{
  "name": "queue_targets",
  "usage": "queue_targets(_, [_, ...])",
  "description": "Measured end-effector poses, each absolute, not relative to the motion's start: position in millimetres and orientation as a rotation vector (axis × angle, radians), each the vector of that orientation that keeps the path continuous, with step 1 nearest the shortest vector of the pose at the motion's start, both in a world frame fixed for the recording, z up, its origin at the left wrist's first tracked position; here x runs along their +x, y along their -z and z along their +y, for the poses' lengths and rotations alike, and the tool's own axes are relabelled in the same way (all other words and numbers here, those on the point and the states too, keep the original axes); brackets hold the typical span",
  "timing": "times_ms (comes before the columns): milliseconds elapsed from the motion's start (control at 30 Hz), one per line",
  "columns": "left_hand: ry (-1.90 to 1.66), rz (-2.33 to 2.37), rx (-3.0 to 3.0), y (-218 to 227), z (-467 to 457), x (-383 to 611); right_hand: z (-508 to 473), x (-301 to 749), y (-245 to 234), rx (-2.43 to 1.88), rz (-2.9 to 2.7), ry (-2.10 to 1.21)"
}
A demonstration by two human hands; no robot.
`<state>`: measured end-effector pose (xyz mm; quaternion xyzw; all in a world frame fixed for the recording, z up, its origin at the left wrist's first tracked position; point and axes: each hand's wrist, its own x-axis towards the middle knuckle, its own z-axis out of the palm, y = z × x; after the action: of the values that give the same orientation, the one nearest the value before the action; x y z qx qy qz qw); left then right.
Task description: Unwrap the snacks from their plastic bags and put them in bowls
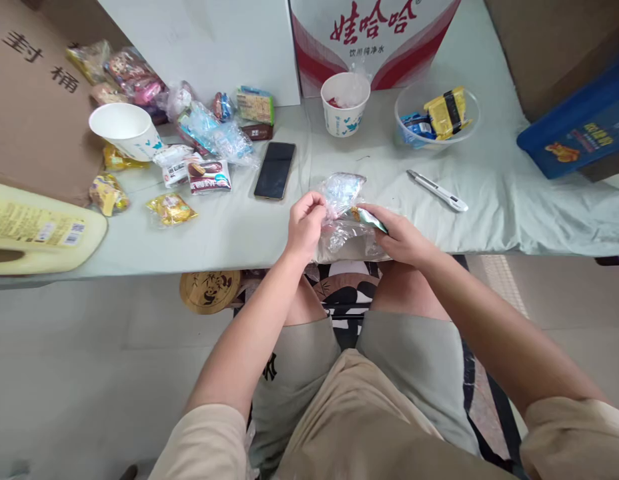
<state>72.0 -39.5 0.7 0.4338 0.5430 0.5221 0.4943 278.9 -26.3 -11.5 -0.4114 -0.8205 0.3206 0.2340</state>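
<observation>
My left hand [306, 225] pinches the edge of a crinkled clear plastic bag [345, 235] near the table's front edge. Between the thumb and fingers of my right hand [403, 237] is a small snack packet [373, 219], white and green with a brown patch, over the right part of the bag. Just beyond my fingers lies a clear wrapper with blue and white print [343, 189]; whether it is joined to the bag I cannot tell. A white utility knife [438, 191] rests to the right, and a black phone [275, 171] to the left.
Behind stand a paper cup [345, 110] with plastic in it and a clear bowl [437, 143] of wrapped snacks. Leftward are a tilted paper cup [124, 130], several snack packets [209, 177] and a yellow jug [44, 230]. Boxes [374, 40] line the back.
</observation>
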Motion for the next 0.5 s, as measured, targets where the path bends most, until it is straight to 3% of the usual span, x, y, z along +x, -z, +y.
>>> queue_targets(233, [-1.167,1.481,1.326,27.3,-41.1,48.8,-26.3,277.6,12.4,-1.084,-2.263,-1.060])
queue_targets(500, [-0.850,1.805,1.951,35.1,-56.3,55.1,-29.2,266.8,28.9,-1.022,-2.336,-0.773])
